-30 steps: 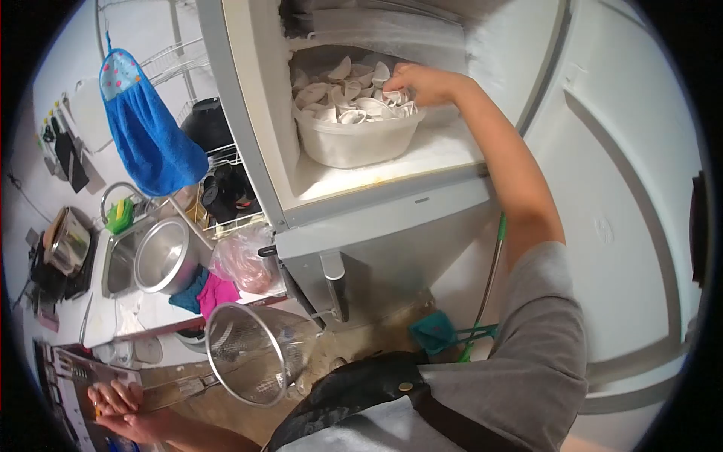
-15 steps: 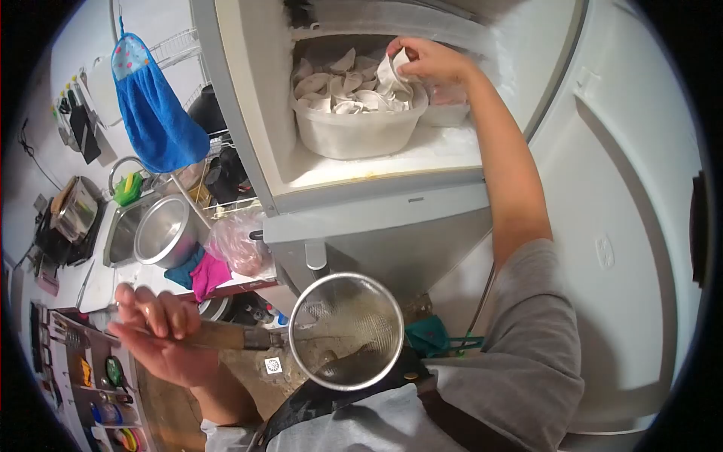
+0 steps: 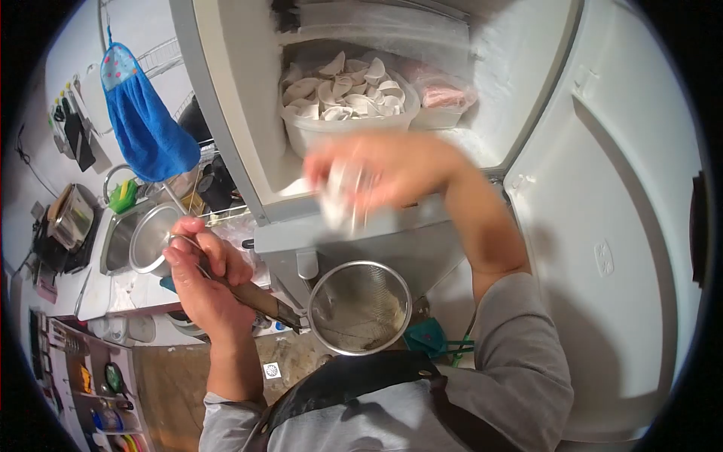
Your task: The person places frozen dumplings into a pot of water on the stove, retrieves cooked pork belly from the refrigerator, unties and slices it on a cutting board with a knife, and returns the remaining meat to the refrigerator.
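My left hand [image 3: 215,275] is wrapped round the wooden handle of a round mesh strainer [image 3: 360,307], held out below the freezer compartment. Nothing shows in the strainer's mesh bowl. Smeared by motion, my right hand [image 3: 384,169] is in front of the freezer opening, above the strainer and apart from it. Its fingers are closed on white dumplings [image 3: 346,192]; blur hides how many. Behind it, a translucent plastic tub [image 3: 305,135] heaped with pale dumplings [image 3: 339,90] stands on the freezer floor, its front partly covered by my hand.
A bag of pink meat [image 3: 444,96] lies on a clear container right of the tub. The freezer door [image 3: 602,264] stands wide on the right. At left are a blue hand towel [image 3: 147,113], a metal pot [image 3: 151,237] and a sink [image 3: 120,241].
My right hand has come out of the tub, down and left toward the strainer, carrying dumplings. My left hand has moved right and up, its fingers now closed round the handle.
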The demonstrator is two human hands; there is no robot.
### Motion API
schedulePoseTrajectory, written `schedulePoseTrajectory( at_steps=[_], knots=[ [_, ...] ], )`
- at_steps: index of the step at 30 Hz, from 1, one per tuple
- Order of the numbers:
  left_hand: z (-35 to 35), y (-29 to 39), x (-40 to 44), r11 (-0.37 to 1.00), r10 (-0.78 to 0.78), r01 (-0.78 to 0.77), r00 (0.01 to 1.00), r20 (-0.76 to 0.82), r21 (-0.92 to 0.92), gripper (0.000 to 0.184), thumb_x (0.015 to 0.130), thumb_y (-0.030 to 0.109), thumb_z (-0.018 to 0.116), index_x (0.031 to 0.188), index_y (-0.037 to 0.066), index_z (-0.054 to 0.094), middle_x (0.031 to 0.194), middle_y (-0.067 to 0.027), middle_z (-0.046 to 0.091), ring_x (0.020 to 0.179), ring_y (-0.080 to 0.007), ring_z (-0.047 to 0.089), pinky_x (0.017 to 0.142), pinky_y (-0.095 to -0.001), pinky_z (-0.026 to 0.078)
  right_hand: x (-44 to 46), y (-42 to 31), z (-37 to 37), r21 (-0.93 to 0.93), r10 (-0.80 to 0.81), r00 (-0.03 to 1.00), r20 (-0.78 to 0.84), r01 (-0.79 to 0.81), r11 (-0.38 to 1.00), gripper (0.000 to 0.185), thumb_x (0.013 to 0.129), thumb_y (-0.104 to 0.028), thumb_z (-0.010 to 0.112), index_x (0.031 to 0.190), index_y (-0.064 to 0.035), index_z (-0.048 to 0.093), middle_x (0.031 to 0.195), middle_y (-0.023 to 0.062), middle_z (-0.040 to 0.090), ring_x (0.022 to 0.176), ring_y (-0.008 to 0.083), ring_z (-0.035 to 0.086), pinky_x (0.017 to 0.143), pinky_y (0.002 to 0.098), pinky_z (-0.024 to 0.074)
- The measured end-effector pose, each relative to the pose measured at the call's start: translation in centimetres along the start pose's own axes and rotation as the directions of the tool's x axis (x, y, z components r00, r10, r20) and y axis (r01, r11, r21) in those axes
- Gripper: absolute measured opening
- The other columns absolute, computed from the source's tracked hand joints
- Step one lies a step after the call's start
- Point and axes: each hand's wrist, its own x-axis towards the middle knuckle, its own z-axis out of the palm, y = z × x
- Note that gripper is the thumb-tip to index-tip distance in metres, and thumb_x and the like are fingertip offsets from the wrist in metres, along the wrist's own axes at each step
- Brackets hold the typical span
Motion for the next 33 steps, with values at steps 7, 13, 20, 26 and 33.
schedulePoseTrajectory(
  at_steps=[7,13,20,26,33],
  knots=[
    [-1.5,0.0,0.1,0.987,0.151,-0.151,0.988,0.002,0.046,0.041,0.095,0.048,0.04,0.106,0.008,0.045,0.064,0.0033,0.032,0.047,-0.0049,0.028,0.04,-0.0187,0.024,4.1,-1.2,12.7,-0.434,0.346,0.582,0.736,0.014,0.901,0.038,0.071,-0.005,0.061,0.106,0.0025,0.051,0.1,0.0223,0.058,0.095,0.0383,0.06,0.072,0.046,0.0506],
    [-3.0,-0.6,-0.4,0.996,0.071,-0.071,0.997,0.0,0.046,0.042,0.096,0.049,0.039,0.104,0.008,0.046,0.064,0.0034,0.032,0.046,-0.0047,0.027,0.039,-0.0192,0.024,3.1,3.0,19.0,-0.301,0.142,0.633,0.761,0.151,0.942,0.044,0.065,-0.007,0.07,0.105,0.0015,0.052,0.102,0.0232,0.06,0.094,0.0386,0.059,0.075,0.0471,0.0506],
    [-2.5,-0.8,-1.3,0.984,0.119,-0.13,0.988,0.096,0.119,0.042,0.096,0.048,0.038,0.104,0.008,0.046,0.064,0.003,0.033,0.048,-0.0043,0.028,0.04,-0.0196,0.024,2.1,4.7,22.9,-0.295,0.051,0.751,0.659,0.195,0.935,0.029,0.079,-0.009,0.056,0.106,0.0013,0.051,0.096,0.022,0.06,0.092,0.0404,0.06,0.075,0.045,0.0506],
    [-2.1,-0.9,-2.0,0.964,0.156,-0.19,0.971,0.183,0.187,0.043,0.096,0.048,0.037,0.105,0.007,0.046,0.065,0.0027,0.034,0.049,-0.0046,0.028,0.041,-0.0195,0.024,2.4,5.2,24.4,-0.26,0.1,0.708,0.7,0.122,0.958,0.023,0.081,-0.009,0.053,0.1,0.0032,0.053,0.083,0.0225,0.062,0.085,0.0432,0.06,0.07,0.0476,0.0505],
    [-2.7,-0.1,-2.5,0.968,0.158,-0.187,0.973,0.167,0.171,0.041,0.096,0.045,0.04,0.105,0.005,0.044,0.065,0.0024,0.034,0.05,-0.005,0.029,0.042,-0.0194,0.025,2.3,5.9,25.2,-0.227,0.206,0.665,0.718,-0.056,0.972,0.04,0.073,-0.007,0.061,0.111,0.0004,0.052,0.095,0.025,0.062,0.092,0.0407,0.06,0.074,0.0491,0.0496]
  ],
)
